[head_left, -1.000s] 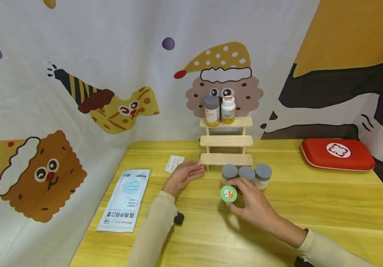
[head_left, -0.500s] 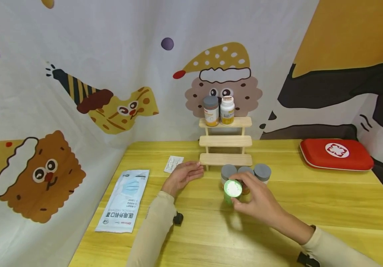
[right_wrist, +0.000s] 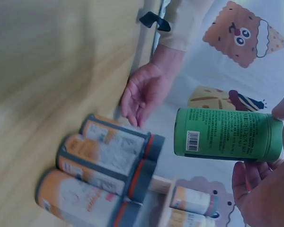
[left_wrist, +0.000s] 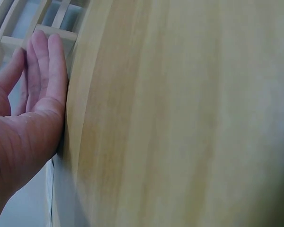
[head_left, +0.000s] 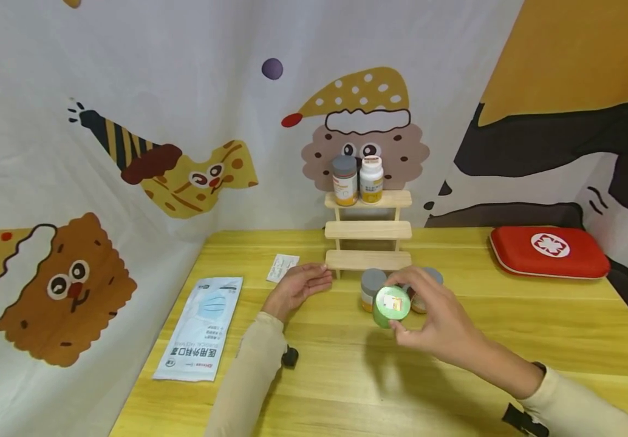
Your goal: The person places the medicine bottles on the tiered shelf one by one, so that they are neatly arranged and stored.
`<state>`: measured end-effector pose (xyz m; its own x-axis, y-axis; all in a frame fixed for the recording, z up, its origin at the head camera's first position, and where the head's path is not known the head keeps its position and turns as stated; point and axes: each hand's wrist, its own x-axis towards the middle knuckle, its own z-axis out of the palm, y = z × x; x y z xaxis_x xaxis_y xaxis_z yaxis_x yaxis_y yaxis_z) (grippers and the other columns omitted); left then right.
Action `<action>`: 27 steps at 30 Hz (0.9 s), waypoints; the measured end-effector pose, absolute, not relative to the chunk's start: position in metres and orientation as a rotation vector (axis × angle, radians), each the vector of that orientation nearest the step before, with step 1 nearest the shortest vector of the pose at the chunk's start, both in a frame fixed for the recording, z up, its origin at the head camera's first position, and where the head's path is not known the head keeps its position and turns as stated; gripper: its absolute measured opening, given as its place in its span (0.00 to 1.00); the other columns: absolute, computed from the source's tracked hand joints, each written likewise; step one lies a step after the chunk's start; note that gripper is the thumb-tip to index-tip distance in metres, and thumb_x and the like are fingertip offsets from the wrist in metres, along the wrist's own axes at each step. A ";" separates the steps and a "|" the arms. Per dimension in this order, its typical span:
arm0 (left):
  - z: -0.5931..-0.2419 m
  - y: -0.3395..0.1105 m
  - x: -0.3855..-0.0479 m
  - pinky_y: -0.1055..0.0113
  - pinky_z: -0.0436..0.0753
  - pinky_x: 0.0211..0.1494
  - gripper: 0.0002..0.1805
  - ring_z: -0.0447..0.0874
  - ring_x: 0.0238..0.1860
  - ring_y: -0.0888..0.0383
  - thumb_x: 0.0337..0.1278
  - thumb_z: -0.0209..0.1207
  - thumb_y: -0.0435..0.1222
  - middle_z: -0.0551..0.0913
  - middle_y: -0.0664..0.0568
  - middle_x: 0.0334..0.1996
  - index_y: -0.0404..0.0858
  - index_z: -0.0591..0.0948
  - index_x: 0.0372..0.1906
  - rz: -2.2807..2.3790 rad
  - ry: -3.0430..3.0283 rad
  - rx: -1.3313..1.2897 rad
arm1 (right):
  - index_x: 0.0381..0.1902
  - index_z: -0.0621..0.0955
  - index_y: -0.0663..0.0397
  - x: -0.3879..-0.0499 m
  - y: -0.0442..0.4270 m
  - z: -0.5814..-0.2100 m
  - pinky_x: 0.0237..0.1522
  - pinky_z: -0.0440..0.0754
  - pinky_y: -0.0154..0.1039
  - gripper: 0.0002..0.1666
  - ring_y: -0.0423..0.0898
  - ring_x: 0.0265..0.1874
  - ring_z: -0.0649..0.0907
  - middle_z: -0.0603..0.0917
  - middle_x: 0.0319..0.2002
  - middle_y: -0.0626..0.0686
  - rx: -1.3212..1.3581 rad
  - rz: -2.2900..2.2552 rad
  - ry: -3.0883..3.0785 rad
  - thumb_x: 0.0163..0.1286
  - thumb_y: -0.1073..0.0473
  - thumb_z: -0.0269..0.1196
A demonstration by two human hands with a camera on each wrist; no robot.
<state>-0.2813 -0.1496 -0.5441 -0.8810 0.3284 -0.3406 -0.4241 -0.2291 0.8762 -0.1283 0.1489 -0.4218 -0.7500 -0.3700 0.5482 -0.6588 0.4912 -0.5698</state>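
In the head view my right hand (head_left: 445, 315) pinches a green canister (head_left: 392, 305) between thumb and fingers, above the table. The right wrist view shows the canister's printed side and barcode, with my fingers round its lid end. Just behind it stand several grey-lidded bottles (head_left: 371, 286), partly covered by the hand. My left hand (head_left: 300, 287) rests on the table with extended fingers, holding nothing. Its fingertips are at the lower left corner of a three-step wooden rack (head_left: 368, 260). A grey-lidded bottle (head_left: 344, 181) and a white bottle (head_left: 371, 179) stand on the top step.
A packaged surgical mask (head_left: 199, 328) lies at the left of the table. Behind my left hand is a small paper slip (head_left: 282, 267). At the back right sits a red first-aid case (head_left: 549, 252). A printed cloth hangs behind the table.
My right hand has raised the green canister and shifted it a little to the right, away from the grey-lidded bottles. My left hand stays beside the rack.
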 end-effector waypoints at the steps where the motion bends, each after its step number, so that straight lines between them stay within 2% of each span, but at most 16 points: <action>1: -0.544 -0.150 -0.281 0.56 0.90 0.66 0.11 0.92 0.50 0.54 0.79 0.58 0.32 0.90 0.44 0.49 0.31 0.81 0.56 2.141 1.571 -0.115 | 0.57 0.79 0.46 -0.129 0.150 -0.418 0.39 0.83 0.25 0.41 0.35 0.45 0.77 0.81 0.54 0.42 0.870 1.119 -2.382 0.42 0.68 0.77; 9: -0.542 -0.150 -0.281 0.57 0.91 0.65 0.10 0.92 0.51 0.54 0.79 0.57 0.32 0.91 0.47 0.45 0.32 0.82 0.55 2.138 1.568 -0.133 | 0.59 0.78 0.49 -0.142 0.159 -0.392 0.40 0.82 0.22 0.38 0.33 0.45 0.78 0.81 0.55 0.44 0.924 1.015 -2.362 0.48 0.63 0.77; 15: -0.543 -0.150 -0.282 0.57 0.92 0.62 0.07 0.92 0.49 0.54 0.79 0.57 0.31 0.91 0.47 0.44 0.34 0.83 0.52 2.148 1.542 -0.153 | 0.61 0.79 0.51 -0.158 0.168 -0.375 0.45 0.80 0.22 0.36 0.35 0.49 0.77 0.82 0.55 0.47 0.922 1.042 -2.308 0.54 0.67 0.78; 22: -0.543 -0.151 -0.280 0.57 0.92 0.63 0.08 0.92 0.48 0.55 0.79 0.57 0.31 0.92 0.49 0.42 0.34 0.83 0.52 2.142 1.554 -0.148 | 0.61 0.80 0.56 -0.180 0.173 -0.366 0.51 0.80 0.18 0.36 0.35 0.48 0.78 0.83 0.53 0.50 0.834 1.039 -2.292 0.53 0.69 0.80; 27: -0.544 -0.150 -0.281 0.57 0.92 0.63 0.08 0.92 0.49 0.54 0.78 0.59 0.32 0.91 0.47 0.44 0.33 0.83 0.53 2.146 1.549 -0.138 | 0.60 0.79 0.59 -0.207 0.175 -0.364 0.51 0.80 0.13 0.35 0.35 0.49 0.79 0.83 0.52 0.53 0.768 1.043 -2.290 0.54 0.71 0.80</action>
